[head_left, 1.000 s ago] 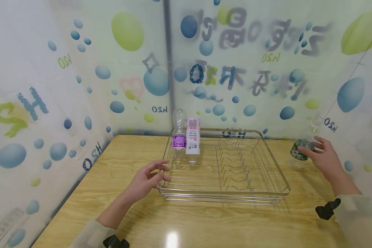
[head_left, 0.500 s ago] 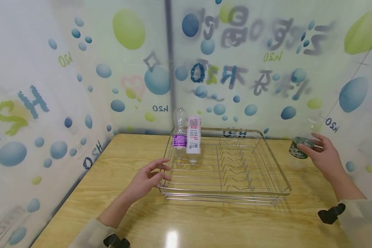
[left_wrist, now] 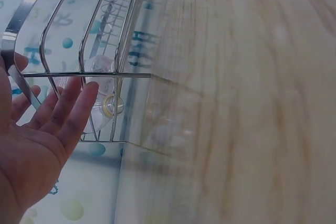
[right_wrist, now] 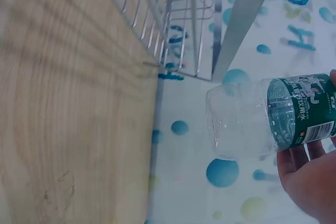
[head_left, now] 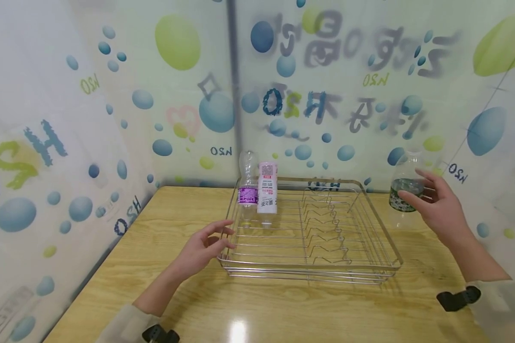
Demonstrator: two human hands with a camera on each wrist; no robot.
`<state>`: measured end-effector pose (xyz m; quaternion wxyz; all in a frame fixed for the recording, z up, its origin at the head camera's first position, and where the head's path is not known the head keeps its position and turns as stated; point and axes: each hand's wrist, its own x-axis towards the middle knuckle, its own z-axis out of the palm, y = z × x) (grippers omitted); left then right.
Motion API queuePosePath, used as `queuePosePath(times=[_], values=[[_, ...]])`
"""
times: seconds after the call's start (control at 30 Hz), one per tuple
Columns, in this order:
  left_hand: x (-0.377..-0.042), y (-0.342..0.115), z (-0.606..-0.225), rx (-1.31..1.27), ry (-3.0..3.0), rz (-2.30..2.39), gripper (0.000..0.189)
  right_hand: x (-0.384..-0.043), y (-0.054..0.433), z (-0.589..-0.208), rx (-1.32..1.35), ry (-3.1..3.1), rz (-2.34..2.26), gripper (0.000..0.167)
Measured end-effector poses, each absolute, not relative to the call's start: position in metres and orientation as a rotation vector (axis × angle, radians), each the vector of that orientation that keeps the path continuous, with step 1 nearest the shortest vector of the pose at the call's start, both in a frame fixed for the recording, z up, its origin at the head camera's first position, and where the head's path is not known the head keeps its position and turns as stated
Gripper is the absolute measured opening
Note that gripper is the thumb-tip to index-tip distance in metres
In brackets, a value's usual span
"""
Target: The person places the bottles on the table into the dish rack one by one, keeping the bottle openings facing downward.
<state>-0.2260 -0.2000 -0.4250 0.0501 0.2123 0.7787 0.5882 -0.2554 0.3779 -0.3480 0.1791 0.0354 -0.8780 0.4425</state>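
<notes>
In the head view my right hand holds a clear plastic bottle by its green label, to the right of the wire dish rack. The right wrist view shows the bottle's clear base raised off the tabletop, pointing towards the rack. My left hand rests at the rack's front left corner. Its fairly straight fingers lie against the side wires in the left wrist view. Inside the rack on the left stand a clear bottle with a purple label and one with a pink and white label.
The rack sits on a light wooden table. Thin dividers run along its right half. Close behind the table hangs a pale curtain with blue and green dots, which also closes off both sides.
My right hand has carried the green-labelled bottle left, closer to the rack. My left hand and the two bottles in the rack have stayed in place.
</notes>
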Motion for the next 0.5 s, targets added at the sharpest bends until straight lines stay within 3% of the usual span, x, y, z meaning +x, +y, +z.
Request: queuePosePath(times=[0.5], values=[[-0.225, -0.2, -0.423, 0.59, 2.507, 1.704, 0.052, -0.242, 0.343, -0.321, 0.242, -2.418, 1.196, 0.078]])
